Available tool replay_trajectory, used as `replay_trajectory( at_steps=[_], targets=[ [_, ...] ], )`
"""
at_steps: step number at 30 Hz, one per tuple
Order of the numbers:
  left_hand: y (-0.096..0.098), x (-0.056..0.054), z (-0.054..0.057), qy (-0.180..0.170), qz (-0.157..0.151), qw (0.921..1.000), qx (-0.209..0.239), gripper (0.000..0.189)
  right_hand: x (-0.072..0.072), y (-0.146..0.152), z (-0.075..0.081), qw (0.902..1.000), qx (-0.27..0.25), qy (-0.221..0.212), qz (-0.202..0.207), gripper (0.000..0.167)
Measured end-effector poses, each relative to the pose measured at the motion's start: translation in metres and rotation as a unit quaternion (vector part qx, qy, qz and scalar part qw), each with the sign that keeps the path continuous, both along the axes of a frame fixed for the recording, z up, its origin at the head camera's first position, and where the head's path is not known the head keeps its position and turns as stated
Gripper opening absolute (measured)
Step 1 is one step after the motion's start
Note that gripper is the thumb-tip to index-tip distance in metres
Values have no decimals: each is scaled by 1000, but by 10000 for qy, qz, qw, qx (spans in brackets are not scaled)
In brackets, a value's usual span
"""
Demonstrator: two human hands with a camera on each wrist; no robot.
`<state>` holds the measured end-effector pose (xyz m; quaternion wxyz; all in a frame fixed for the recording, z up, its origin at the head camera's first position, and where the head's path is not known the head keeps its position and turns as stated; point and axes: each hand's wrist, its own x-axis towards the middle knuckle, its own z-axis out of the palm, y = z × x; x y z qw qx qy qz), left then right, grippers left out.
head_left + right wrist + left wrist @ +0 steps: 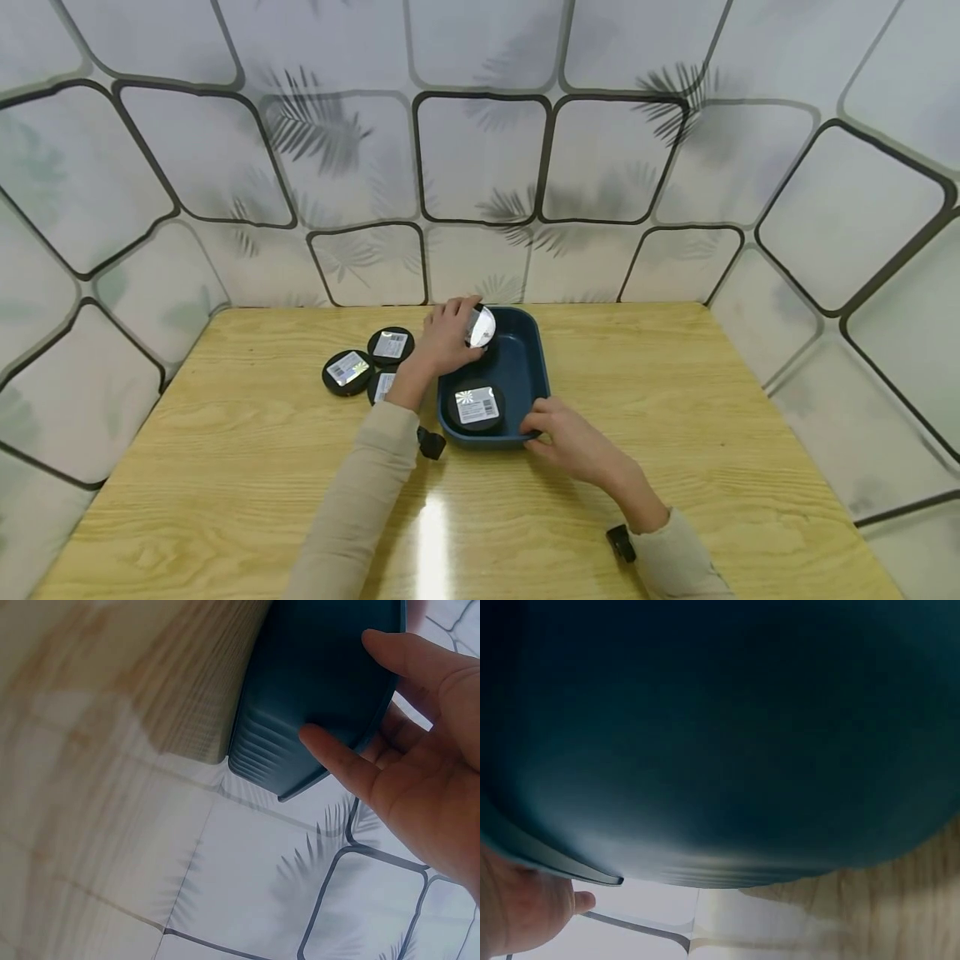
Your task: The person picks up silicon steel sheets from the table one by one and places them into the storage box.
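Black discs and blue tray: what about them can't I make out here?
Tray contents: both wrist views, hidden by its wall.
Labels: head view, wording too small to read.
One disc outside the tray: head view, partly hidden by the left arm.
Held disc: head view, partly covered by the left hand.

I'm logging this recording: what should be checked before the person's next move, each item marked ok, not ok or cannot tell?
1. Left hand holds the round black disc with a shiny pale label: ok.
2. Right hand holds the near right corner of the dark blue, round-cornered rectangular tray: ok.
3. Held disc lying flat: not ok, it is tilted at the tray's far left.
4. Black disc with a white label inside the tray's near left: ok.
5. Held disc touching the tray floor: cannot tell, the contact is hidden.
6. All discs in the tray: not ok, three black label-topped discs sit left of it.
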<state>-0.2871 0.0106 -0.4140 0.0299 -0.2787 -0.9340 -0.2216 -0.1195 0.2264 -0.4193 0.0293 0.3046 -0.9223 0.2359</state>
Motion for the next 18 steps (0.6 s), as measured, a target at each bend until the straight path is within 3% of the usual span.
replay_trajectory(
  at_steps=[12, 18],
  targets=[
    [0, -2, -4, -379, 58, 9993, 39, 85, -1, 0, 0, 10000, 39, -32, 5, 8],
    [-1, -3, -7, -375, -21, 9993, 79, 88, -1, 0, 0, 10000, 18, -51, 0, 8]
  ],
)
